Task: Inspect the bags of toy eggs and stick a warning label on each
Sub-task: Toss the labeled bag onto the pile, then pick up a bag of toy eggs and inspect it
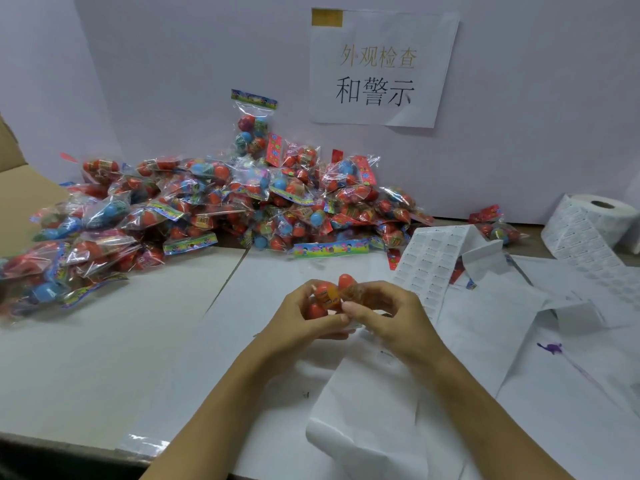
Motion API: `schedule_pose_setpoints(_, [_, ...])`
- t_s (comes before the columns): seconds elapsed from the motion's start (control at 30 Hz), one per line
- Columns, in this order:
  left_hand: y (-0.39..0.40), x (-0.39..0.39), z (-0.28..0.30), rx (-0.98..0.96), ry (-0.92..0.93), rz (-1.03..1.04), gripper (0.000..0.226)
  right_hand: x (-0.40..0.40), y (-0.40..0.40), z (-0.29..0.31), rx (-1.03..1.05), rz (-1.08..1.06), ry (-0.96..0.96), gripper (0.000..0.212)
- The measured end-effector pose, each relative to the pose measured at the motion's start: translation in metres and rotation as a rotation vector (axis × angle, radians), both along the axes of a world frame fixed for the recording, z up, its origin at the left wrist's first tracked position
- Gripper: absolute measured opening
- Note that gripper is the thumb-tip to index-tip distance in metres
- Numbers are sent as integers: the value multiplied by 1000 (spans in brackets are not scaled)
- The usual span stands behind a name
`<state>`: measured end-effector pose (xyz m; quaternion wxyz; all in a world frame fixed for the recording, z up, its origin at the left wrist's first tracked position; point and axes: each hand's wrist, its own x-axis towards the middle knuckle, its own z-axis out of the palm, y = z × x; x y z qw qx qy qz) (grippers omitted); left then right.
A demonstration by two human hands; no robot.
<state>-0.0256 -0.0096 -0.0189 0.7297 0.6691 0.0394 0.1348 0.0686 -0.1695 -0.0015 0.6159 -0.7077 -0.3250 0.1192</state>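
I grip one bag in both hands, left hand and right hand, raised over the surface to check it, I judge; the pile waits behind.

One label roll, one wall sign — egg bags uncountable.

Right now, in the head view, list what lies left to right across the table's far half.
Cardboard box flap → pile of egg bags → unrolled label strip → lone egg bag → label roll. Nearer the camera, both hands hold one bag, so they are left out.
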Motion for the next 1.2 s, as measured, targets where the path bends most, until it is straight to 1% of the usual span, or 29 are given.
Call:
schedule_pose_setpoints(0.07, [0, 1, -2, 76, -10, 35, 46, 4, -3, 5, 57, -47, 33, 18])
schedule_pose_setpoints(0.17, [2, 3, -3, 218, 0, 116, 51, 15, -18, 22, 185, -191, 233, 21])
schedule_pose_setpoints(0.23, [1, 5, -3, 293, -10, 173, 47, 17, -39, 31, 190, -224, 339, 19])
schedule_pose_setpoints(0.27, [0, 5, -4, 319, -29, 191, 42, 15, -51, 34, 141, -202, 341, 15])
schedule_pose_setpoints(0.37, [-3, 10, -13, 416, -75, 180, 15, -2, -95, 36, -49, -92, 280, 3])
schedule_pose_setpoints(0.43, [-2, 16, -25, 483, -74, 151, 11, -17, -125, 36, -138, -24, 257, 2])
schedule_pose_setpoints(0.5, [2, 20, -36, 481, -71, 142, 8, -28, -158, 39, -217, 4, 285, 6])
schedule_pose_setpoints(0.53, [6, 21, -39, 475, -64, 149, 10, -31, -177, 42, -260, -3, 323, 11])
schedule_pose_setpoints(0.6, [13, 23, -45, 497, -46, 154, 30, -30, -222, 50, -360, -29, 405, 24])
schedule_pose_setpoints(0.67, [20, 24, -51, 495, -31, 144, 52, -25, -278, 59, -503, -79, 427, 39])
schedule_pose_setpoints(0.7, [23, 24, -54, 482, -20, 143, 57, -21, -307, 64, -542, -126, 420, 46])
schedule_pose_setpoints(0.73, [25, 24, -57, 472, -6, 145, 59, -18, -335, 67, -514, -227, 411, 53])
schedule_pose_setpoints(0.77, [27, 24, -61, 475, 2, 143, 61, -14, -361, 71, -401, -397, 419, 60])
schedule_pose_setpoints(0.8, [29, 25, -65, 491, 4, 141, 63, -11, -386, 72, -212, -630, 447, 64])
schedule_pose_setpoints(0.83, [31, 27, -69, 515, 7, 138, 64, -7, -408, 71, 25, -884, 489, 68])
schedule_pose_setpoints(0.87, [35, 29, -74, 540, 14, 135, 63, -3, -427, 68, 192, -1121, 530, 71])
schedule_pose_setpoints(0.9, [38, 31, -78, 552, 24, 132, 62, 0, -437, 62, 232, -1276, 571, 72])
schedule_pose_setpoints(0.93, [39, 32, -80, 560, 31, 126, 61, 2, -440, 54, 173, -1336, 595, 69])
schedule_pose_setpoints(0.97, [38, 31, -79, 574, 38, 122, 61, 3, -434, 45, 98, -1333, 599, 61])
schedule_pose_setpoints(1.03, [29, 23, -69, 612, 51, 136, 58, 4, -403, 30, -56, -1228, 521, 35])
schedule_pose_setpoints(1.07, [24, 19, -61, 608, 58, 144, 54, 4, -380, 26, -147, -1157, 443, 26])
schedule_pose_setpoints(1.13, [12, 12, -46, 581, 55, 151, 43, 7, -328, 20, -313, -987, 237, 13])
schedule_pose_setpoints(1.2, [3, 7, -34, 572, 40, 152, 26, 11, -272, 19, -405, -788, -6, 6])
